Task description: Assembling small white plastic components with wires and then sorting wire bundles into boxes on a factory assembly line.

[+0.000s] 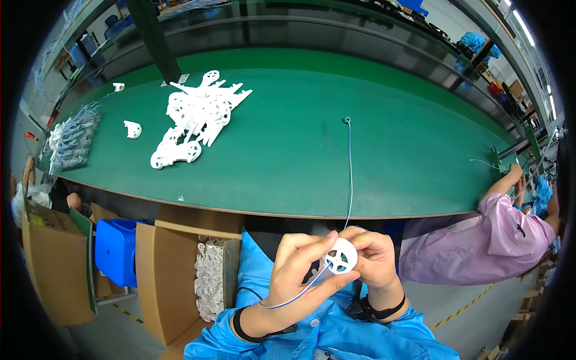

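Just in front of the bench edge, my left hand [300, 270] grips a white plastic part with a round spoked end [341, 256]. My right hand [375, 258] has its fingers closed on the other side of the same part. A thin blue-and-white wire [350, 174] runs from my hands up the bench to a small dark piece [347, 120] at its far end. Another stretch of wire curves from the part across my left wrist. My fingers hide much of the part's body.
On the green bench [288, 162] lies a pile of white plastic parts [201, 111], with a single white piece [132, 129] left of it. Bundled wires [75, 138] lie far left. Below stand a cardboard box of white parts [210, 276] and a blue stool [116, 252]. A person in pink [480, 246] works at right.
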